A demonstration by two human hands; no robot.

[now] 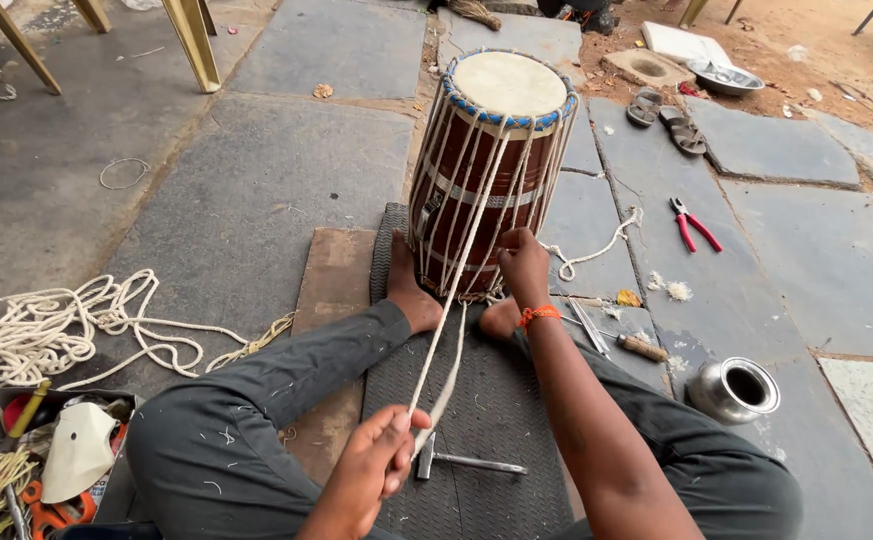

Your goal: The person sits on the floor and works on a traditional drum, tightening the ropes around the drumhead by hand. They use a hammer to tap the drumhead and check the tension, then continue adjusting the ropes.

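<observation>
A: Stone floor (256,200) everywhere, and the drum (491,170) stood upright just beyond the hands, pinned between the person's bare feet on a dark mat (486,420).

B: And the lacing?

A: White cord ran up and down the wooden shell all around, as far as the near side showed, so most of it looked laced. One length of rope (446,330) stretched taut from the drum's base back toward the person, so I judged the tightening was unfinished.

B: Hands?

A: Well apart. The right hand (523,265) was closed against the cords low on the drum; the left hand (381,460) sat nearer the body, fist clamped on that rope.

B: Around them?

A: A heap of spare rope (46,330) lay far left of the left hand, a steel pot (734,388) right of the right forearm, red pliers (691,225) further right, and a small hammer (466,462) just beside the left hand.
</observation>
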